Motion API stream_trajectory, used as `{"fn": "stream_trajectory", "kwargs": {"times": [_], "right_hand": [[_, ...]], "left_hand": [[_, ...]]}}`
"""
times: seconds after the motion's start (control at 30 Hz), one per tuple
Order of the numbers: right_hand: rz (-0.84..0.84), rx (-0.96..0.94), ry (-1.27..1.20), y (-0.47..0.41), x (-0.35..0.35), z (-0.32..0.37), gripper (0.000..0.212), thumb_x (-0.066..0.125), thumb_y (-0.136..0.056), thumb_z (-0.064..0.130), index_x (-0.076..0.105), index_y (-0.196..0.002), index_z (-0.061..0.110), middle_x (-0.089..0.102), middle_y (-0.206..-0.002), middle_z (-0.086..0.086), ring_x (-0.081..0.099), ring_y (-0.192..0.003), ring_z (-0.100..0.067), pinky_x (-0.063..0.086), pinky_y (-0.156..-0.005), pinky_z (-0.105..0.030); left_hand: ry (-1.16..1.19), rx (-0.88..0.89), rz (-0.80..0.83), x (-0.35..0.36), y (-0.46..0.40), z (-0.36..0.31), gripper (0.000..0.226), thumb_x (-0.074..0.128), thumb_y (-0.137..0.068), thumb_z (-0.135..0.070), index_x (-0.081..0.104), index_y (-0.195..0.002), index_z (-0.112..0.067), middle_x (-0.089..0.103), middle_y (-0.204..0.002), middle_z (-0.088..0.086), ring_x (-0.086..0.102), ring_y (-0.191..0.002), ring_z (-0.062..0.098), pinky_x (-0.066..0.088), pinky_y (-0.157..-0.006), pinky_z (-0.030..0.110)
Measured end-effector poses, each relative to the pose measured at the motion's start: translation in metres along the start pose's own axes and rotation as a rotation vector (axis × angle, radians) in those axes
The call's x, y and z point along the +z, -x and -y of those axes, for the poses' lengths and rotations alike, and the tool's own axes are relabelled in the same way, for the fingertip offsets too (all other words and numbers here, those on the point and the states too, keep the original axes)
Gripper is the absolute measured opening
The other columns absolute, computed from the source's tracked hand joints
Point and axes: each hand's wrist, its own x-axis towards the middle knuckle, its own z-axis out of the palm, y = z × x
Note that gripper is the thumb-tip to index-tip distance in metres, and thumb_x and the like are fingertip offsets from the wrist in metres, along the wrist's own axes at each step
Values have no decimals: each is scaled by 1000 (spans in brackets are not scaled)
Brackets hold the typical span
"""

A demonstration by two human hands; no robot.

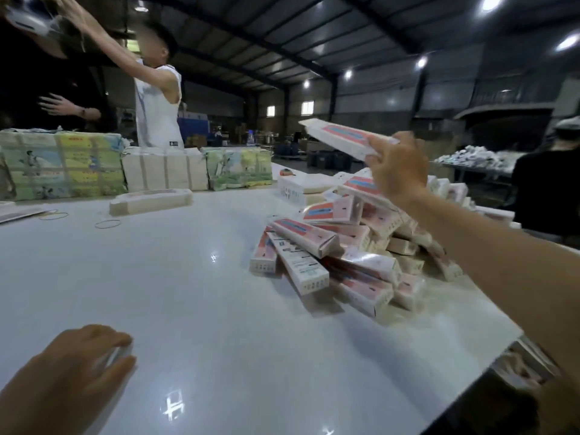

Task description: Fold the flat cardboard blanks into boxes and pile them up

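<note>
1. Plainly at the piling step: one folded box [345, 138] held up over the pile [354, 246], not yet set down.
2. Starting at the near left edge of the table [188, 293]: left hand [78, 365] low over the top, fingers curled round something pale and blurred [117, 356]. Probably a next blank or box, but too smeared to tell which.
3. Further back toward the far left edge: a stack of blanks [150, 200] lying flat, well apart from both hands, with rubber bands [107, 223] loose beside it and wrapped bundles [62, 164] lined up behind.
4. Moving right to mid-table near the right edge: pile of finished boxes, heaped loosely at crossing angles, some tipped on edge, spilling toward the right edge.
5. Above the far side of that pile: right hand [397, 171] raised on an outstretched arm, fingers clenched round one end of the box, long body pointing up and left, clear of the heap below.
6. Next move, by judgement: lower or toss the box onto the heap and let go, aiming for a settled spot.
7. Risk, by judgement: heap looks unsteady, so a hard drop could slide boxes off the right edge.
8. After that, likely: bring up whatever the left hand grasps and fold it.
</note>
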Motion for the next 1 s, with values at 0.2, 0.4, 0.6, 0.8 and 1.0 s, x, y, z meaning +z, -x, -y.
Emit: {"fn": "stream_trajectory", "kwargs": {"times": [0.2,0.4,0.6,0.8,1.0], "right_hand": [[168,234,324,-3,10,-66,32,39,-98,29,61,-121,26,38,-133,-17,34,-121,-37,30,-100,-49],[215,190,275,-4,2,-51,35,38,-96,28,63,-119,18,33,-142,-14,27,-130,-34,21,-108,-56],[61,-216,-187,27,-19,54,32,47,-96,23,62,-123,15,49,-138,-11,38,-127,-28,30,-104,-49],[511,-684,-484,173,4,165,26,50,-96,27,72,-104,18,67,-114,0,53,-110,-18,41,-92,-34],[722,-610,-516,238,38,177,33,43,-98,35,60,-126,29,51,-136,11,41,-127,-9,27,-98,-14]], "left_hand": [[-13,-63,126,-10,-9,-25,40,50,-70,-55,52,-107,-42,56,-85,-13,62,-74,27,51,-64,47],[44,-108,154,-27,-12,-52,27,45,-69,-59,54,-95,-60,60,-86,-13,59,-78,24,50,-67,48],[-16,-120,106,-33,-14,-71,19,62,-83,-37,70,-96,-25,60,-97,-11,54,-96,18,44,-83,37],[-16,-136,119,-33,-11,-74,27,55,-91,-34,62,-116,-25,55,-118,-10,44,-110,11,37,-94,28],[-9,-153,153,-38,-8,-78,27,53,-90,-35,63,-113,-24,56,-121,-7,43,-113,13,36,-94,28]]}}
